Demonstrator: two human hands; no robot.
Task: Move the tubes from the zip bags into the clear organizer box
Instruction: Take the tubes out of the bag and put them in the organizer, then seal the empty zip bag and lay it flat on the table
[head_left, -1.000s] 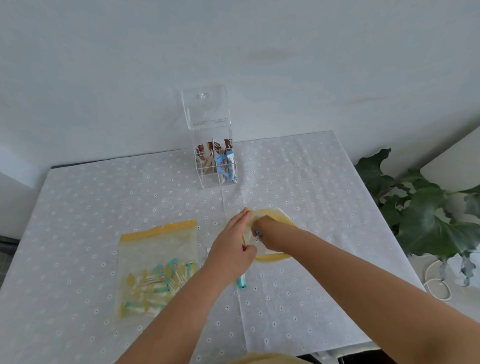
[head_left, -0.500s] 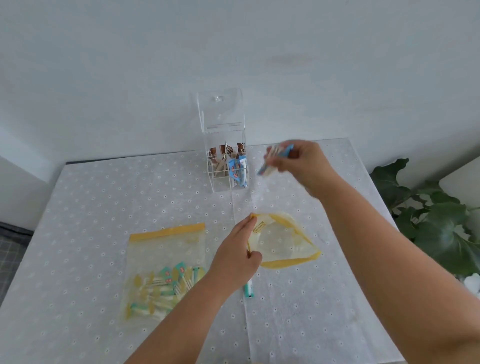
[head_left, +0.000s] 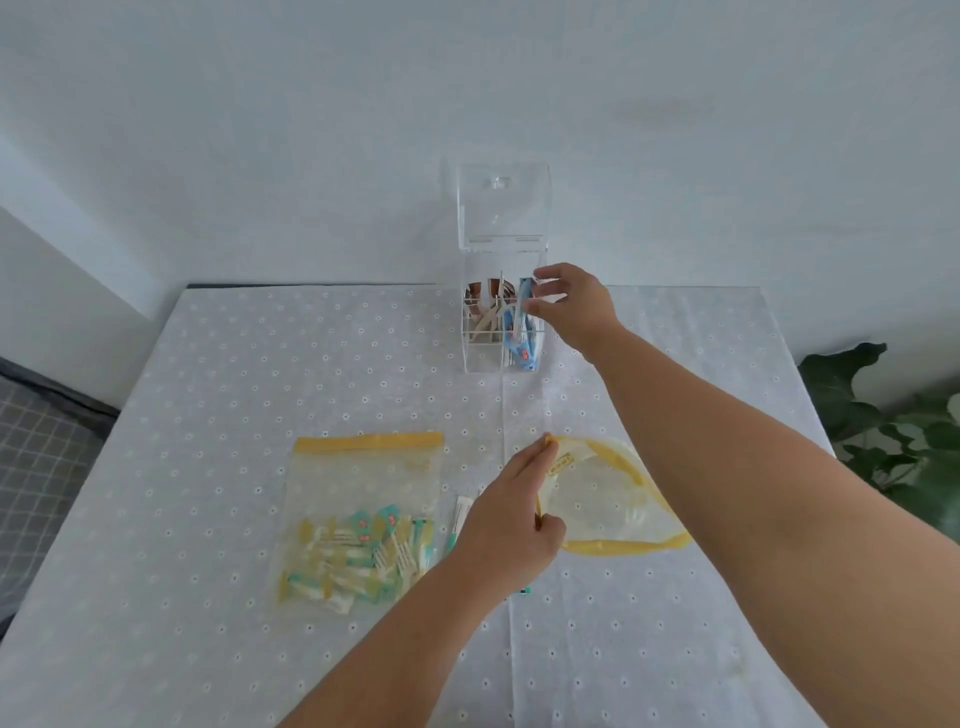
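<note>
since half a second ago the right hand (head_left: 569, 306) has gone from mid-air above the bench to the top of the clear box (head_left: 503, 322), carrying its blue tubes (head_left: 524, 299) with it. its fingers (head_left: 545, 304) pinch those tubes at the box's right front compartment, where more blue tubes (head_left: 522, 348) already stand. brown and tan tubes (head_left: 485, 312) fill the far compartments, and the clear lid (head_left: 503, 213) stands open and upright behind.

left hand (head_left: 511, 514) holds the yellow rim of the open bag (head_left: 613, 499) at the near right, thumb and fingers pinching the edge so the mouth gapes; the bag looks empty. a loose white and teal tube (head_left: 457, 525) lies on the bench, partly hidden under that hand. to the left, well apart from the box, a flat bag (head_left: 363, 478) with a yellow strip holds a heap of teal and yellow tubes (head_left: 358, 556).

bench (head_left: 208, 415) wears a white cloth dotted with small flowers. a pale wall (head_left: 467, 78) rises behind it, a leafy plant (head_left: 893, 421) stands at the right edge, and a grey checked surface (head_left: 36, 467) shows at the far left.
</note>
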